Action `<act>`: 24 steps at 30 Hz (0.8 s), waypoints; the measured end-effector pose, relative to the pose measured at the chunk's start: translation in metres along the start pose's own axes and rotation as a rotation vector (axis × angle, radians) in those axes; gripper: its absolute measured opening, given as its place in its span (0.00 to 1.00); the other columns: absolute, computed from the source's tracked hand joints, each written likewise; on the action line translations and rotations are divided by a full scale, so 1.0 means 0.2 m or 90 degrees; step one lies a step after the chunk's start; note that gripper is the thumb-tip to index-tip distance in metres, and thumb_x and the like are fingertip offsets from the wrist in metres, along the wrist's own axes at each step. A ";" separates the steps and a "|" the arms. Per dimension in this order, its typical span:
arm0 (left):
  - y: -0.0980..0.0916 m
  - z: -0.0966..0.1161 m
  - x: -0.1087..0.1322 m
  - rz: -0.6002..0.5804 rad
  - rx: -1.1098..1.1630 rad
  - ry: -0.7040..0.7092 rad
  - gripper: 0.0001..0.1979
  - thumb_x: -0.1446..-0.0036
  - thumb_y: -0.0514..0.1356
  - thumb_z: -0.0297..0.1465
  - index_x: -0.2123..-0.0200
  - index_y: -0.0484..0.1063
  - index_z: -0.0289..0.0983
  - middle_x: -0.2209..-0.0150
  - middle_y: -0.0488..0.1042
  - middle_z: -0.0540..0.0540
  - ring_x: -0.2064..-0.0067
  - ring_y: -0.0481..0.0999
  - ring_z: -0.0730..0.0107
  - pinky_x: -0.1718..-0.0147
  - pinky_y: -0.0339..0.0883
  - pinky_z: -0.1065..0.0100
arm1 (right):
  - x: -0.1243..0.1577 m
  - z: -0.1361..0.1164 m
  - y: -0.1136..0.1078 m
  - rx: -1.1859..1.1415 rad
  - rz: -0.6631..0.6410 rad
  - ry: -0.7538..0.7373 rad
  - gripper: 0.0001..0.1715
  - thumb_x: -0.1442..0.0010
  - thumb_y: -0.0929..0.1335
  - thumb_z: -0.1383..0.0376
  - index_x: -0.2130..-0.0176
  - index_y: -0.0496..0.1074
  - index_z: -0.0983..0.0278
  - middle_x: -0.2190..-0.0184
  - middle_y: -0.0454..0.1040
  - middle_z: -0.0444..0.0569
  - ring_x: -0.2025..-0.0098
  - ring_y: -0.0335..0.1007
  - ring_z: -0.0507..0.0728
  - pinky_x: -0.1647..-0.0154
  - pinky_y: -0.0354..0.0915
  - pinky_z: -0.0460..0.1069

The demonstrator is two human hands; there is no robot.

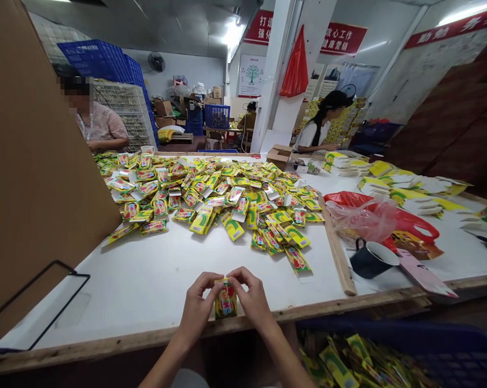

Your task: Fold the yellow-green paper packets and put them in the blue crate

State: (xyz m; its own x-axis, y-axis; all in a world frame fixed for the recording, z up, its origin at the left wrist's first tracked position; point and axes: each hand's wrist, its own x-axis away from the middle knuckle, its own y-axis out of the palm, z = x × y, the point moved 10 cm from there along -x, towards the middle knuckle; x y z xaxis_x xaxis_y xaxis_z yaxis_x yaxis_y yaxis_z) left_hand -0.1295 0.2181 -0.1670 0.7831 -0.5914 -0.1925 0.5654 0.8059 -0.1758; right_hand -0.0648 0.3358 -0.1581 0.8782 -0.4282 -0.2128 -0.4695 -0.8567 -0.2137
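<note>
A small yellow and green packet (226, 302) with a red picture stands upright near the table's front edge. My left hand (200, 302) pinches its upper left corner between thumb and fingers. At its upper right corner, my right hand (251, 296) pinches it the same way. Beyond both hands, a wide heap of similar packets (203, 218) spreads over the white tabletop (146, 280), some with open white flaps.
A cardboard sheet (36, 161) and black wire frame (36, 280) stand left. Right are a wooden strip (336, 253), dark mug (373, 260) and plastic bags (360, 215). A blue crate (449, 345) holds packets below the edge. People sit across the table.
</note>
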 end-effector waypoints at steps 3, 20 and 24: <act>0.01 0.00 0.02 -0.015 0.007 0.021 0.10 0.42 0.56 0.34 0.62 0.72 0.35 0.62 0.72 0.44 0.59 0.72 0.68 0.59 0.66 0.68 | 0.03 0.04 0.03 -0.051 0.001 0.002 0.09 0.41 0.65 0.63 0.64 0.71 0.67 0.67 0.73 0.48 0.63 0.69 0.53 0.61 0.64 0.47; 0.02 -0.18 0.03 -0.067 -0.113 -0.119 0.17 0.43 0.54 0.44 0.59 0.69 0.37 0.63 0.72 0.46 0.61 0.71 0.68 0.68 0.64 0.71 | 0.09 0.26 -1.06 0.620 0.221 0.281 0.30 0.46 0.66 0.52 0.53 0.68 0.72 0.51 0.66 0.63 0.49 0.60 0.68 0.51 0.56 0.58; -0.02 -0.18 0.03 -0.048 -0.130 -0.113 0.17 0.43 0.53 0.44 0.60 0.69 0.37 0.62 0.72 0.45 0.61 0.71 0.66 0.69 0.64 0.70 | 0.02 0.41 -0.96 0.649 0.239 0.340 0.31 0.50 0.68 0.59 0.51 0.65 0.74 0.53 0.65 0.67 0.50 0.58 0.73 0.52 0.55 0.62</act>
State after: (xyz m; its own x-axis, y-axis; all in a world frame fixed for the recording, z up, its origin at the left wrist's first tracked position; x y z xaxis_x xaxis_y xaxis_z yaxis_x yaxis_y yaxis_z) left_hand -0.1357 0.2097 -0.2016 0.7839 -0.6208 -0.0032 0.5741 0.7269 -0.3769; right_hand 0.0222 0.5221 -0.1953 0.4858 -0.8723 -0.0546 -0.3480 -0.1357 -0.9276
